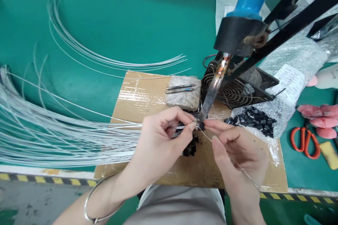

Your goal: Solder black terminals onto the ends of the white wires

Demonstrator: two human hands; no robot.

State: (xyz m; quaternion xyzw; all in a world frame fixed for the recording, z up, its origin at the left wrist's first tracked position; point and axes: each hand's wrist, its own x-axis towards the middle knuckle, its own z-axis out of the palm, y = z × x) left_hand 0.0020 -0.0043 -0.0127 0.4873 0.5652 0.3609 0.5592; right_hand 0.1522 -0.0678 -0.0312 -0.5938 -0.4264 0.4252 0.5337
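Note:
Thumb and index finger of my left hand (169,137) are pinched together at the tip of the soldering iron (211,98). They hold the end of a thin white wire, though the fingertips largely cover it. My right hand (235,151) has a strand of solder wire (245,172) running between thumb and fingers, its end reaching toward the iron's tip. By the right index fingertip is a small black piece (201,125), partly hidden. Under my left hand, a bundle of white wires (113,144) extends left, and black connectors (190,147) show at its right end.
Cardboard (158,174) lies under the work. Behind the hands are a wrapped block (182,100) with metal rods on it and a black fan (237,93). Loose black pieces (253,121) lie on plastic wrap at right, near orange-handled scissors (305,142). More wires (105,54) curve across the green table.

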